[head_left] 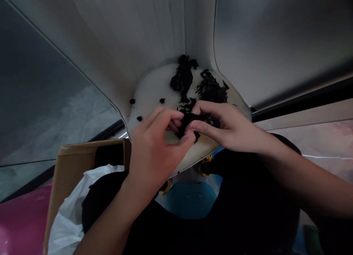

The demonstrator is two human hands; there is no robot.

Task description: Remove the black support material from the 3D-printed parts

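Both my hands meet over a pale, curved white tray (154,88) that lies across my lap. My left hand (157,148) and my right hand (223,126) pinch the same small dark clump (187,124) between fingertips and thumbs. Behind my fingers, two piles of the same crinkled black material (200,84) lie on the tray. Three small black bits (161,100) sit apart on the tray's left side. What the black material is I cannot make out.
A cardboard box (67,163) lined with a white plastic bag (68,218) stands at my lower left. A blue round tub (190,200) shows between my knees. A pink surface (22,218) fills the bottom left corner. Grey walls rise behind the tray.
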